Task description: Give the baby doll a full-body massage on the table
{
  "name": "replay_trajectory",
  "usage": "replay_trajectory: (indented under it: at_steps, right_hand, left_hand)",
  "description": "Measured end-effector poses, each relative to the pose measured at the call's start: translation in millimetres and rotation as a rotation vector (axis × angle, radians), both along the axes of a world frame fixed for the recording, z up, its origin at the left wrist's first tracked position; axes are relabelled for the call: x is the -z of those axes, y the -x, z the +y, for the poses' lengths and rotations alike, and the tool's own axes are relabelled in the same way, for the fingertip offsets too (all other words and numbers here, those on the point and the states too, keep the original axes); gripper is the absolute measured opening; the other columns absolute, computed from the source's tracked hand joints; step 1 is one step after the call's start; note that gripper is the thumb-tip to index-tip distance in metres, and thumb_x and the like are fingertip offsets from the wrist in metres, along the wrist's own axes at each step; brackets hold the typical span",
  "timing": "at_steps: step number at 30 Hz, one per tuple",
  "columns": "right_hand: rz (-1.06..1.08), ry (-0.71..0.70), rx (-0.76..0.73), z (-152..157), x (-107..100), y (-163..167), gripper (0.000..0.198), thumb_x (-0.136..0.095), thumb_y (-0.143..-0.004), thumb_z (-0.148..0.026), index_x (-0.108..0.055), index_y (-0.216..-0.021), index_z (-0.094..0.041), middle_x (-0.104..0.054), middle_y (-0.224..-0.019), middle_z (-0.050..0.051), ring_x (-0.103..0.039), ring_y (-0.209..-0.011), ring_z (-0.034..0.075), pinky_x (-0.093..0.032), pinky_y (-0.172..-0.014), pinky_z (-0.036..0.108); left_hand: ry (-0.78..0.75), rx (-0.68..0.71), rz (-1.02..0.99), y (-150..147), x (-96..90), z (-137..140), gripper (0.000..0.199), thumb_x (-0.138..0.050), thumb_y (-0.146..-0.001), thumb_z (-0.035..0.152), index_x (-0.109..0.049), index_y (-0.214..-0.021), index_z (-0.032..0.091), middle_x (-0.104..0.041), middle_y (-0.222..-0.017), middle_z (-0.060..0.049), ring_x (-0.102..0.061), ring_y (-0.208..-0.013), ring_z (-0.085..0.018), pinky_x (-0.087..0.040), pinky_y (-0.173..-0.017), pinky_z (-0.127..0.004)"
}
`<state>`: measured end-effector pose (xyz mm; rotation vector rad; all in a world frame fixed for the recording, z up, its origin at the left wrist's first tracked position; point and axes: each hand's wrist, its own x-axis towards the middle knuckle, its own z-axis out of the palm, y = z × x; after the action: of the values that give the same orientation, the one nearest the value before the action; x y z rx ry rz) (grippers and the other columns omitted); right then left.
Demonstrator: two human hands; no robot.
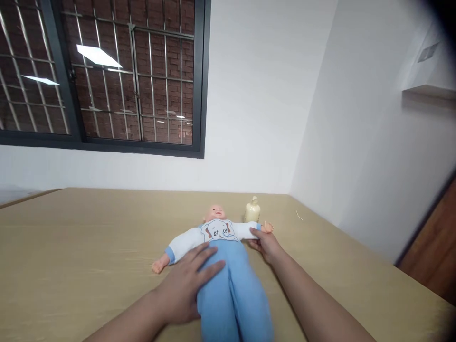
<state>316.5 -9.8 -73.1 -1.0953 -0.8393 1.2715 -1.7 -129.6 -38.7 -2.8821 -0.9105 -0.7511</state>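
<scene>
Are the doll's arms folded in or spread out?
Spread out. On the doll, both white sleeves stretch out sideways, and the right hand holds one of them.

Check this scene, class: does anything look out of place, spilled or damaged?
One small oddity: a thin, pale strand lies loose on the tabletop, right of the cream-coloured bottle. It looks like stray litter. No spill or damage shows around the baby doll.

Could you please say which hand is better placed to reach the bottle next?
Likely the right hand: it holds the doll's sleeve near the bottle; the left hand rests farther away, on the trousers.
</scene>
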Motion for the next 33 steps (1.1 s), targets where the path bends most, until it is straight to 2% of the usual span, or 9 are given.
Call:
replay_trajectory:
  at_steps: [5, 10, 13, 15, 19, 22, 25, 29, 33]
  right_hand:
    - [-0.045, -0.022, 0.015, 1.7, 3.1, -3.1, 0.044, -0.080, -0.072, -0.037, -0.062, -0.108, -0.021, -0.072, -0.105, 0.009, -0.071, -0.083, 0.021, -0.059, -0.064, 0.032]
    - [-0.107, -0.089, 0.028, -1.6, -0.7, 1.3, 0.041, -0.077, -0.072, -0.038, -0.059, -0.105, -0.024, -0.070, -0.107, 0.007, -0.069, -0.091, 0.024, -0.058, -0.069, 0.035]
    - [-0.228, -0.214, 0.103, -5.5, -7.2, 7.5, 0.038, -0.076, -0.069, -0.039, -0.059, -0.099, -0.023, -0.068, -0.102, 0.006, -0.067, -0.092, 0.027, -0.057, -0.071, 0.038]
    - [-0.399, -0.311, 0.194, -9.5, -12.8, 13.0, 0.037, -0.074, -0.070, -0.042, -0.060, -0.098, -0.022, -0.067, -0.100, 0.006, -0.064, -0.095, 0.028, -0.055, -0.080, 0.041]
    - [-0.640, -0.449, 0.287, -24.0, -23.4, 27.8, 0.045, -0.068, -0.077, -0.044, -0.056, -0.115, -0.023, -0.066, -0.108, 0.008, -0.062, -0.102, 0.028, -0.049, -0.094, 0.045]
    - [-0.679, -0.593, 0.141, -39.6, -29.8, 39.7, 0.053, -0.063, -0.083, -0.041, -0.049, -0.132, -0.026, -0.062, -0.126, 0.008, -0.059, -0.115, 0.027, -0.045, -0.102, 0.044]
    - [-0.812, -0.741, -0.075, -54.1, -35.1, 49.0, 0.066, -0.066, -0.084, -0.040, -0.043, -0.145, -0.030, -0.043, -0.150, 0.007, -0.036, -0.141, 0.030, -0.026, -0.117, 0.049]
    - [-0.982, -0.734, -0.277, -62.7, -38.1, 55.9, 0.078, -0.072, -0.078, -0.045, -0.039, -0.148, -0.034, -0.027, -0.159, 0.004, -0.012, -0.150, 0.034, -0.011, -0.120, 0.056]
    - [-0.994, -0.697, -0.269, -61.2, -35.0, 56.8, 0.075, -0.070, -0.079, -0.044, -0.039, -0.147, -0.035, -0.023, -0.160, 0.004, -0.011, -0.150, 0.033, -0.011, -0.119, 0.057]
  left_hand:
    - [-0.138, 0.163, 0.029, -12.9, 12.1, -6.4, 0.085, -0.065, -0.074, 0.026, -0.031, -0.152, 0.034, -0.047, -0.148, -0.012, -0.042, -0.135, -0.039, -0.035, -0.108, -0.059]
    - [-0.178, 0.125, -0.112, -10.8, 18.6, 0.0, 0.076, -0.054, -0.082, 0.015, -0.030, -0.152, 0.034, -0.053, -0.142, -0.011, -0.052, -0.128, -0.031, -0.043, -0.106, -0.046]
    - [-0.102, 0.044, -0.256, -5.3, 19.8, 5.8, 0.072, -0.054, -0.085, 0.016, -0.031, -0.150, 0.034, -0.053, -0.141, -0.011, -0.053, -0.127, -0.028, -0.046, -0.104, -0.042]
    - [-0.005, 0.007, -0.358, -2.3, 18.0, 9.3, 0.067, -0.057, -0.085, 0.017, -0.036, -0.147, 0.034, -0.053, -0.139, -0.010, -0.052, -0.127, -0.028, -0.046, -0.104, -0.041]
    - [0.182, -0.001, -0.509, -0.8, 11.8, 15.7, 0.050, -0.057, -0.088, 0.020, -0.053, -0.135, 0.035, -0.059, -0.130, -0.008, -0.057, -0.119, -0.027, -0.047, -0.100, -0.041]
    - [0.293, -0.006, -0.622, -3.2, 9.6, 21.0, 0.038, -0.058, -0.089, 0.023, -0.063, -0.125, 0.034, -0.065, -0.120, -0.007, -0.062, -0.110, -0.026, -0.050, -0.096, -0.040]
    - [0.405, -0.010, -0.715, -6.4, 9.7, 27.0, 0.031, -0.063, -0.086, 0.025, -0.070, -0.116, 0.030, -0.068, -0.116, -0.007, -0.065, -0.106, -0.027, -0.051, -0.095, -0.041]
    - [0.529, -0.002, -0.784, -6.3, 14.1, 35.2, 0.031, -0.068, -0.082, 0.028, -0.073, -0.113, 0.026, -0.069, -0.118, -0.010, -0.064, -0.108, -0.030, -0.051, -0.097, -0.045]
    - [0.575, -0.007, -0.793, -1.8, 19.2, 39.2, 0.040, -0.069, -0.081, 0.033, -0.070, -0.120, 0.027, -0.066, -0.126, -0.009, -0.063, -0.112, -0.031, -0.048, -0.102, -0.047]
